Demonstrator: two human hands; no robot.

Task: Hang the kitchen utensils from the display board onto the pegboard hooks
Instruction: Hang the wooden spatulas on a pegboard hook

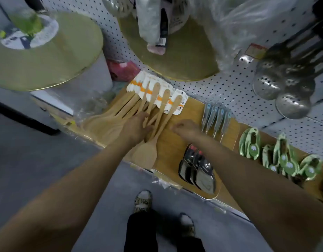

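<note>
Grey floor (39,160), dim light

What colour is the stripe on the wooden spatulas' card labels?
Orange, across the white card labels on the wooden spatulas; head view.

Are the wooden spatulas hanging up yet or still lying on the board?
Lying flat: the wooden spatulas rest fanned across the display board, left hand on them.

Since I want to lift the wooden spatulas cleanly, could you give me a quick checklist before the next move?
1. Left hand on the wooden spatulas: ok, fingers rest on the handles.
2. Firm grasp closed: cannot tell.
3. Right hand free: ok, it appears empty over the display board.
4. Card tags at the handle ends: ok.
5. Free hook on the pegboard: cannot tell.
6. Black spatulas clear of the lift: ok.
</note>
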